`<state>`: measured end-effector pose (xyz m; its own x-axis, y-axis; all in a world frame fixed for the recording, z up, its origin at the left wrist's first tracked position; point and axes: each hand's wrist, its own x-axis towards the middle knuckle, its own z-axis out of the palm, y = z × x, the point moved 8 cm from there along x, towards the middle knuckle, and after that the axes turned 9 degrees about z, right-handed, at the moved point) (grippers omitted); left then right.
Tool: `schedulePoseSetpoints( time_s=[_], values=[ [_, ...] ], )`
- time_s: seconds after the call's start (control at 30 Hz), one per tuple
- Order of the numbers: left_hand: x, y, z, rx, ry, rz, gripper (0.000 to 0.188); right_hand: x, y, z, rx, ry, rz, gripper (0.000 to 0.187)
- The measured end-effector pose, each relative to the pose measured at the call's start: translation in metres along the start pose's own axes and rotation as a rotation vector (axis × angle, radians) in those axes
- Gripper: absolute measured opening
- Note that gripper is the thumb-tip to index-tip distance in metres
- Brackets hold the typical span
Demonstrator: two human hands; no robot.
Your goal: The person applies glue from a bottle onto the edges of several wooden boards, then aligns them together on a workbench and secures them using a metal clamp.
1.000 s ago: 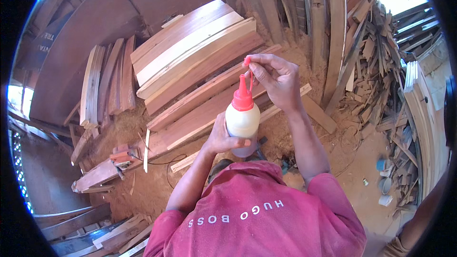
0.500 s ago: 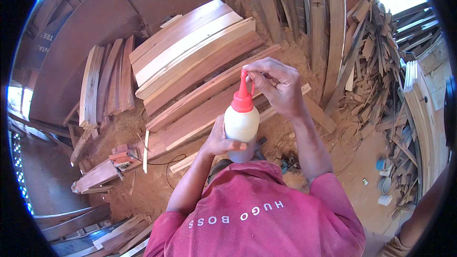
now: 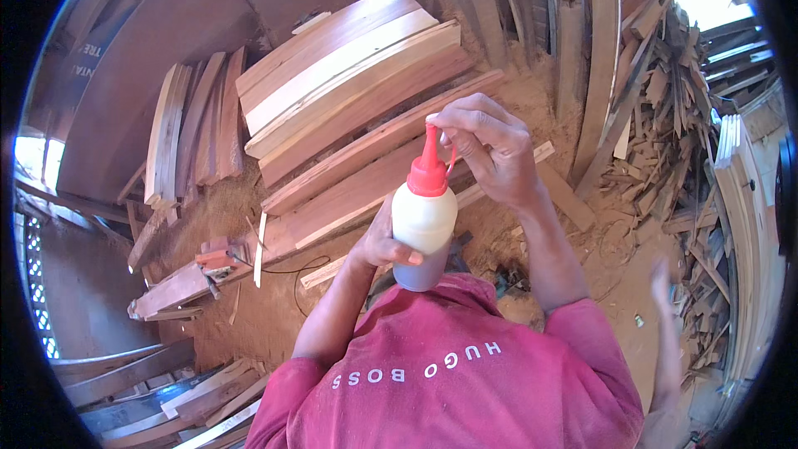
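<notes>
Far left of me lie boards (image 3: 345, 79). My left hand (image 3: 384, 241) wraps the bottle (image 3: 422, 224), tilted at the middle; at its right, my right hand (image 3: 492, 150), fingers bent, pinches the red cap (image 3: 431, 122) on the nozzle (image 3: 429, 154).

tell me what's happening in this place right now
A person in a red shirt holds a pale squeeze bottle upright in the left hand, while the right hand is up at the tip of its red nozzle. Whether the tip is capped is hard to tell. Wooden boards lie beyond the bottle.
</notes>
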<state>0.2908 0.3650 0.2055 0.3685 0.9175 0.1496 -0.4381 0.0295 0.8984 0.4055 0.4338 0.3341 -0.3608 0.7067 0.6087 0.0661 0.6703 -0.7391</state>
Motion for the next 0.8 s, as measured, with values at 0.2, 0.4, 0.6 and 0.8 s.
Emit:
schedulePoseSetpoints(
  time_s=[0.2,0.4,0.6,0.8],
  values=[
    [-0.003,-0.007,-0.011,0.041,0.032,-0.007,0.082,0.005,-0.003,0.004,-0.011,-0.04,0.011,0.02],
    [-0.004,0.011,-0.053,0.134,0.171,0.194,0.094,0.005,0.005,0.002,0.089,0.109,0.017,0.026],
    [-0.058,0.09,-0.118,0.627,0.551,0.42,0.09,-0.038,0.065,-0.032,0.237,0.313,0.32,0.032],
    [-0.139,0.128,-0.179,0.754,0.997,0.494,0.07,-0.092,0.11,-0.026,0.261,0.364,0.548,0.025]
  ],
)
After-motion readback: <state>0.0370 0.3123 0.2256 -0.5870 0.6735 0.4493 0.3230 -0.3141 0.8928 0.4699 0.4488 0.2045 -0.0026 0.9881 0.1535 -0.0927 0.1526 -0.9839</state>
